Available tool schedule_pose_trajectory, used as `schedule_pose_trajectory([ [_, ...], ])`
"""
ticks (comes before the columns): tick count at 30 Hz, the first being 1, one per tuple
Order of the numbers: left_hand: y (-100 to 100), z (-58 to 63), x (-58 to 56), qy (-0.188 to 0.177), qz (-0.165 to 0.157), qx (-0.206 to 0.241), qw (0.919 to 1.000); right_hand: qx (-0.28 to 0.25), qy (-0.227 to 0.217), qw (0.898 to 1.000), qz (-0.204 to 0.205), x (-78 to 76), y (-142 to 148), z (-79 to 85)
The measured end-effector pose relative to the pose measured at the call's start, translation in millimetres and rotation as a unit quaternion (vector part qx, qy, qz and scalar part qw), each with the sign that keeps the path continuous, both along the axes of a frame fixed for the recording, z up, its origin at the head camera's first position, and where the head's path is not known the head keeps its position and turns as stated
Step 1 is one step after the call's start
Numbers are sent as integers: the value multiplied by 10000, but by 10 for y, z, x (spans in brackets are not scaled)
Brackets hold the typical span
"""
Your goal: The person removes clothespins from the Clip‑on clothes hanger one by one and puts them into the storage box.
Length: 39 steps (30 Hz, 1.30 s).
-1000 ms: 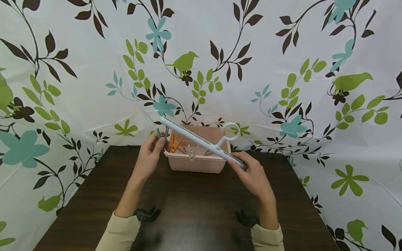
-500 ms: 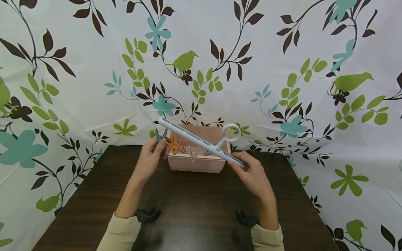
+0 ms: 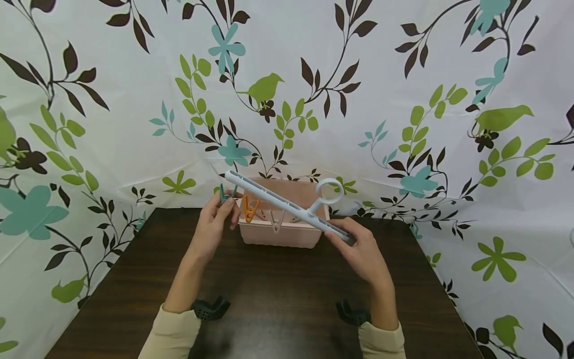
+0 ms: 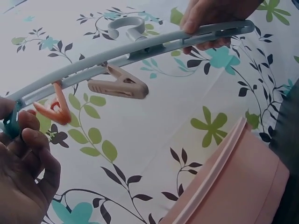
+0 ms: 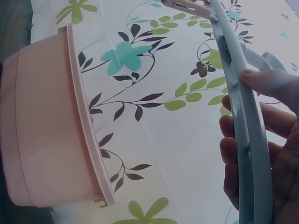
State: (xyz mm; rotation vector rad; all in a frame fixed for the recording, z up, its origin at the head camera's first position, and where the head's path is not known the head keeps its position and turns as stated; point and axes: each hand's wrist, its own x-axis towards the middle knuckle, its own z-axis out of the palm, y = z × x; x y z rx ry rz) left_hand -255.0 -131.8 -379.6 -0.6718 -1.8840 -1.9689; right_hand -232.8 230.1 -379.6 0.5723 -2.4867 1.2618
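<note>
Hanger (image 3: 279, 199) above pink bin (image 3: 280, 238)

Room to pass lay over the near desk (image 3: 278, 284), but the hanger (image 3: 274, 198) slanted before the pink bin (image 3: 282, 238), orange clip (image 4: 63, 115) and beige clip (image 4: 124, 89) jutting beneath it

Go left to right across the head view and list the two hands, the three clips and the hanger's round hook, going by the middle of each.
Left hand, teal clip, orange clip, beige clip, round hook, right hand.
</note>
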Motion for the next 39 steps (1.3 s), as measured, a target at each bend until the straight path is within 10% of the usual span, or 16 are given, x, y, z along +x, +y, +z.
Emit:
schedule_pose_trajectory([
  [22,2,17,13,204,-430,439,9979,23,-114,9997,209,33,8,29],
  [39,-5,-23,-6,235,-64,385,9990,352,-40,9992,173,52,2,25],
])
